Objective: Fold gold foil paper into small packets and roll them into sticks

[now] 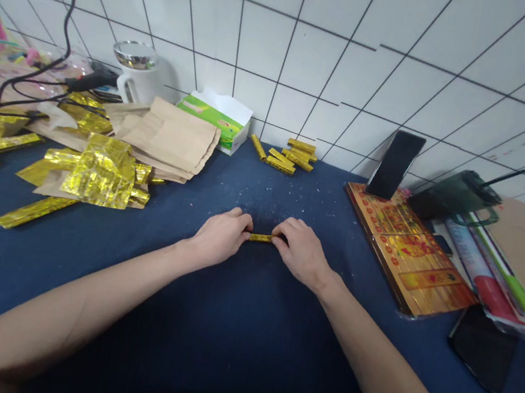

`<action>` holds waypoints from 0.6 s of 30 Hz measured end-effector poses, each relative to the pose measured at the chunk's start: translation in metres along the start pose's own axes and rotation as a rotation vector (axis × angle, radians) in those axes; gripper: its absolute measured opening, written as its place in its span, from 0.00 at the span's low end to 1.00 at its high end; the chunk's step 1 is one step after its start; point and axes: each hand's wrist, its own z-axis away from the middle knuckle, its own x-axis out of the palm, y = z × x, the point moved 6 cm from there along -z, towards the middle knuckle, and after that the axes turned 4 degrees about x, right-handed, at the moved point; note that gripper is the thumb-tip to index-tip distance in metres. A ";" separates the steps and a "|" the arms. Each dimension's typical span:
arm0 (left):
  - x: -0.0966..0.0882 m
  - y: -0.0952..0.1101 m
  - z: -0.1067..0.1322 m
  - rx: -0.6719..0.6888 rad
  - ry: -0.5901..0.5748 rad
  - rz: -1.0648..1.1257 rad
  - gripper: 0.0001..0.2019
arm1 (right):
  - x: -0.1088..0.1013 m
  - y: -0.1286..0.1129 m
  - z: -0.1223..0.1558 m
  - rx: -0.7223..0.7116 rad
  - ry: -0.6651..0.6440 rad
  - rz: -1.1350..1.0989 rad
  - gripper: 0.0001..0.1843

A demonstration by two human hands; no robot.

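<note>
A narrow strip of folded gold foil paper (261,238) lies between my two hands, low over the dark blue cloth (239,328). My left hand (222,237) pinches its left end between thumb and fingers. At the other end my right hand (301,249) grips it the same way, so only the middle of the strip shows. Beyond the hands, near the wall, several similar gold folded strips (299,154) lie in a loose pile.
On the left are crumpled gold foil sheets (103,172), brown paper (172,133), a white mug (138,76), a tissue box (220,120) and a black cable (67,20). To the right, a phone (395,164) leans upright behind an orange box (410,250), near a dark cup (456,195) and another phone (482,347).
</note>
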 end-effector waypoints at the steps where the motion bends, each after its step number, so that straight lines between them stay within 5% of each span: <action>1: 0.000 0.000 0.000 -0.005 -0.003 -0.007 0.05 | 0.000 0.000 0.000 0.005 0.003 0.003 0.04; 18: -0.005 0.002 0.001 0.020 -0.063 0.121 0.02 | -0.004 -0.001 0.007 -0.015 0.066 -0.093 0.06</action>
